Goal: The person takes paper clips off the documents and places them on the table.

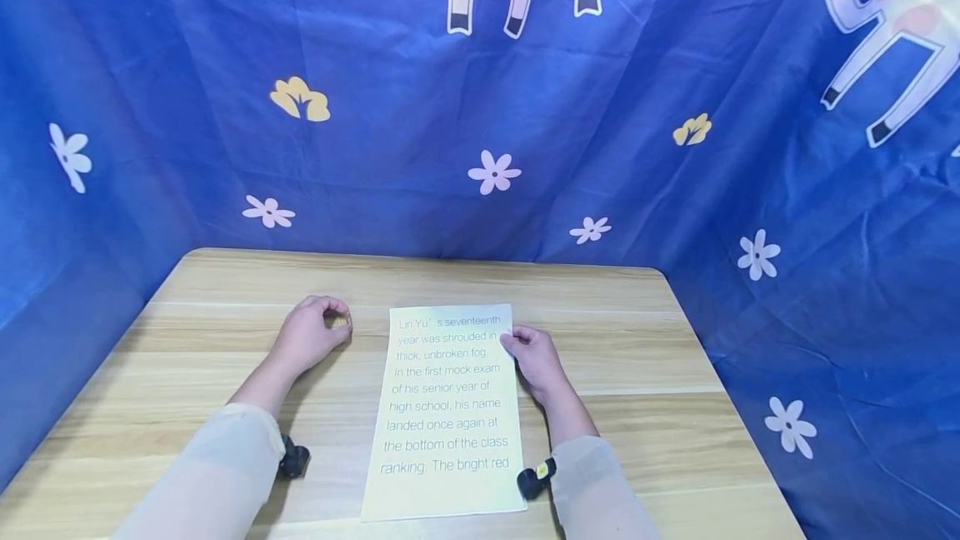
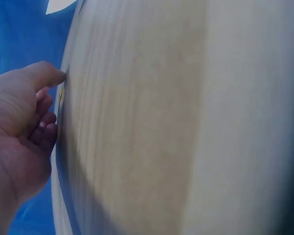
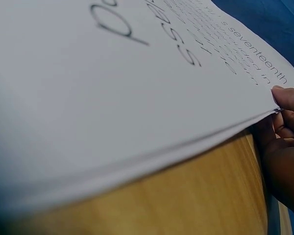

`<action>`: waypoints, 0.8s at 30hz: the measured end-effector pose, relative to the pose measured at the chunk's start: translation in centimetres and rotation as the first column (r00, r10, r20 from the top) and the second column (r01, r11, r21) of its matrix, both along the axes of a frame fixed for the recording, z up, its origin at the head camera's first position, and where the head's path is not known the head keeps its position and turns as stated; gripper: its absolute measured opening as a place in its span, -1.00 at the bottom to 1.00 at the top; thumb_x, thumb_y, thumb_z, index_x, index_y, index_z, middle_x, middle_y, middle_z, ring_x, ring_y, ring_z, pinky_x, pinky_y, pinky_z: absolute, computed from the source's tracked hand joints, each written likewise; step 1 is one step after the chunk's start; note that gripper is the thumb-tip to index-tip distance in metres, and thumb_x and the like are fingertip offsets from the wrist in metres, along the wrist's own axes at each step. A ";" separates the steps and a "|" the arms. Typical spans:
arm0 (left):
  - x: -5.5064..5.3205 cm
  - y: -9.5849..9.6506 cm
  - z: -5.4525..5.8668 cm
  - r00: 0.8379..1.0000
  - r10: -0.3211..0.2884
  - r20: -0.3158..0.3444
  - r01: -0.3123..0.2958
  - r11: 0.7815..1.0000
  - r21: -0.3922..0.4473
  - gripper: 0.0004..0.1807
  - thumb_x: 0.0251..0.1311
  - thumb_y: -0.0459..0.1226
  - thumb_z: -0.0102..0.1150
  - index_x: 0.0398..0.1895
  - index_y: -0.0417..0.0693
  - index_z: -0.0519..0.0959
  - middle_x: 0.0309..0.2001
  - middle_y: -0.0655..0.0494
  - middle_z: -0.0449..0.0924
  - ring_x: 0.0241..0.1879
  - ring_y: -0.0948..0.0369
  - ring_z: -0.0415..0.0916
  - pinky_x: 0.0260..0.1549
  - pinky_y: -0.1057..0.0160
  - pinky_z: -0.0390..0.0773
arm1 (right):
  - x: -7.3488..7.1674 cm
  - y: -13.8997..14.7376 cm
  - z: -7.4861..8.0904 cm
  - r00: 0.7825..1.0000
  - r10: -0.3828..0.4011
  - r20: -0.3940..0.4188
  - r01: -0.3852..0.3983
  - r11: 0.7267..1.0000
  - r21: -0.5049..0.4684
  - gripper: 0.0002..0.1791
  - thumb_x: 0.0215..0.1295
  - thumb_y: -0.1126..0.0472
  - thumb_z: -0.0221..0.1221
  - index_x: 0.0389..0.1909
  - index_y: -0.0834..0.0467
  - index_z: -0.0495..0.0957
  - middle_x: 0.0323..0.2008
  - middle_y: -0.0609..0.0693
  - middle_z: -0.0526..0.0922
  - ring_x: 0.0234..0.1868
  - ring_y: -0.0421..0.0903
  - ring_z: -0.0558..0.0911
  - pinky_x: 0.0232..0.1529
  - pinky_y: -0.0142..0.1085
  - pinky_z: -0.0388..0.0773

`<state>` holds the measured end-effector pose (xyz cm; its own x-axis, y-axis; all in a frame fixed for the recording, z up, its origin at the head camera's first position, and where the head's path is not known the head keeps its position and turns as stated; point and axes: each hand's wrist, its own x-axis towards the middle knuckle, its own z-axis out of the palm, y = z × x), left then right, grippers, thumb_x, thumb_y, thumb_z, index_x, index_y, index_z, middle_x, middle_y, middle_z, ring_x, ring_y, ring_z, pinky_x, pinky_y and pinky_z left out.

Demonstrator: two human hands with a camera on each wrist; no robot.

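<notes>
A white sheaf of paper (image 1: 450, 494) printed with large English text lies upright to the viewer on the table, its edge in the right wrist view showing more than one layer. My right hand (image 1: 538, 361) pinches its right edge near the top, thumb (image 3: 288, 98) on the printed face and fingers underneath. Left of the paper, my left hand (image 1: 311, 336) rests at the tabletop with thumb and forefinger curved into a ring. Inside that ring sits a small gold-coloured thing (image 2: 61, 94), low against the wood and too small to make out.
The light wooden table (image 1: 600, 307) has rounded far corners. Blue curtains (image 1: 390, 173) printed with flowers, leaves and animals hang behind it and along both sides. A black wrist camera (image 1: 295, 458) sits at the left cuff, another (image 1: 532, 483) at the right.
</notes>
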<state>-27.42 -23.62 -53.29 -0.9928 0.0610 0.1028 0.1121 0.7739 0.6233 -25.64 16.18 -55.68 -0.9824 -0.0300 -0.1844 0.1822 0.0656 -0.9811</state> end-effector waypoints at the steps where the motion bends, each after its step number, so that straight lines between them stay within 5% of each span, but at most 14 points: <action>1: 0.0 0.0 0.0 1.000 -0.002 0.004 0.002 1.000 -0.002 -0.60 0.27 -0.24 0.39 0.09 -0.27 0.64 0.23 -0.38 0.58 0.31 -0.33 0.49 0.45 -0.35 0.38 | 0.0 0.0 0.0 1.000 0.000 -0.002 0.000 1.000 0.001 -0.61 0.55 0.22 0.25 0.23 0.39 0.62 0.00 0.20 0.81 -0.15 -0.20 0.77 -0.04 -0.42 0.76; 12: -0.3 -0.3 0.3 0.997 -0.014 0.073 0.014 1.000 0.006 -0.60 0.29 -0.17 0.44 0.05 -0.26 0.66 0.28 -0.42 0.50 0.33 -0.36 0.45 0.46 -0.37 0.34 | 0.0 0.1 0.0 1.000 0.007 -0.003 -0.007 1.000 0.004 -0.64 0.56 0.22 0.24 0.21 0.36 0.65 -0.01 0.20 0.81 -0.16 -0.19 0.77 -0.06 -0.40 0.75; 24: -0.4 -0.3 0.4 0.997 -0.018 0.076 0.018 1.000 0.003 -0.60 0.32 -0.18 0.42 0.06 -0.29 0.67 0.26 -0.42 0.52 0.32 -0.36 0.46 0.47 -0.37 0.35 | 0.0 0.0 0.1 1.000 0.000 0.002 0.000 1.000 0.013 -0.59 0.56 0.22 0.25 0.26 0.38 0.61 -0.01 0.19 0.80 -0.15 -0.18 0.75 -0.05 -0.43 0.73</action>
<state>-27.83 -23.94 -52.85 -0.9965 0.0789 0.0276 0.0785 0.7706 0.6325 -25.61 16.15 -55.55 -0.9821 -0.0272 -0.1864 0.1839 0.0778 -0.9799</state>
